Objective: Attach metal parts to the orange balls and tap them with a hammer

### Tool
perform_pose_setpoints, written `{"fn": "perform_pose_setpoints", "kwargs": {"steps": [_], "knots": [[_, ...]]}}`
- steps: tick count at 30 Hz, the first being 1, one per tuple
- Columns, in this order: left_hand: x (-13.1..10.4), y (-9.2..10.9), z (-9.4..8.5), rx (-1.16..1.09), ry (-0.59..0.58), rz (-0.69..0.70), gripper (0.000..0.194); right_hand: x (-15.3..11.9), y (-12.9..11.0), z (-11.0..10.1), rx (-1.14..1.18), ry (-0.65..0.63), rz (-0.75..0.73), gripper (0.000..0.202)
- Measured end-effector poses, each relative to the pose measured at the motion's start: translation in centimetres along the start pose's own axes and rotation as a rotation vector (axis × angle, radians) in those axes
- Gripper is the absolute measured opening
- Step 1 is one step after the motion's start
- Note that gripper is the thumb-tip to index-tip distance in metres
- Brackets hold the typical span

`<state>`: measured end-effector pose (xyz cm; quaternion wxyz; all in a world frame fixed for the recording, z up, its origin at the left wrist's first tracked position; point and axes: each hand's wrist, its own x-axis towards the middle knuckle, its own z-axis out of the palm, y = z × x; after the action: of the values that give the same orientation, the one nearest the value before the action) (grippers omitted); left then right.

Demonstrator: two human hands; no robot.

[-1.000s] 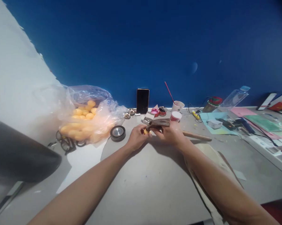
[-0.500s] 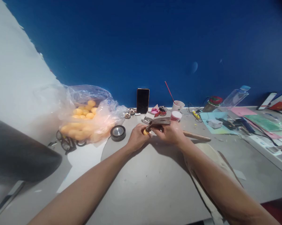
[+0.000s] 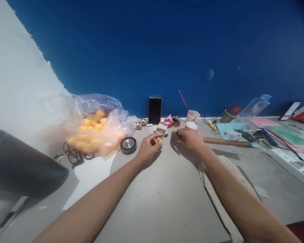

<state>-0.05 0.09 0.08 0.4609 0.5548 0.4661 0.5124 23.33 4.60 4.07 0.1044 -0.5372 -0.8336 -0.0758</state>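
Observation:
Between the thumb and fingers of my left hand (image 3: 149, 148) is a small orange ball (image 3: 158, 139) with shiny metal bits on its top. To the right, my right hand (image 3: 191, 139) is closed around the head of a hammer (image 3: 226, 142), whose wooden handle points right across the table. Hammer and ball are apart. My fingers cover much of the hammer head. Just behind the ball lies a small card with metal pieces (image 3: 160, 129). Two metal-covered balls (image 3: 139, 126) sit behind and left of my left hand.
A clear plastic bag of orange balls (image 3: 96, 135) and a round black-rimmed disc (image 3: 128, 144) are at left. A phone (image 3: 155, 110) leans on the blue wall. Paper cups (image 3: 192, 115) stand behind my right hand; a folded cloth (image 3: 217, 192) lies under my right forearm.
The hammer head has come away from the ball and moved right and lower, in my right hand. The ball's metal-covered top now shows. My left hand keeps its grip.

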Motion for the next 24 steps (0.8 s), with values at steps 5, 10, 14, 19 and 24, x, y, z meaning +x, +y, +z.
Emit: {"fn": "perform_pose_setpoints", "kwargs": {"steps": [5,10,14,19,24], "knots": [[0.0,0.7,0.4,-0.194,0.016,-0.087,0.036,-0.1,0.1,0.4,0.067,-0.062,-0.021,0.018],[-0.1,1.1,0.6,-0.334,0.047,-0.146,0.035,0.1,0.4,-0.5,0.185,-0.155,-0.076,0.022],[0.4,0.5,0.3,-0.433,0.117,-0.188,0.046,0.1,0.1,-1.1,0.229,-0.066,-0.022,0.024],[1.0,-0.6,0.1,-0.438,0.198,-0.14,0.05,0.4,-1.2,-1.1,0.182,-0.077,0.086,0.024],[1.3,-1.2,-0.2,-0.378,0.163,-0.139,0.054,2.9,-3.2,-2.6,0.113,-0.081,0.097,0.031]]}}
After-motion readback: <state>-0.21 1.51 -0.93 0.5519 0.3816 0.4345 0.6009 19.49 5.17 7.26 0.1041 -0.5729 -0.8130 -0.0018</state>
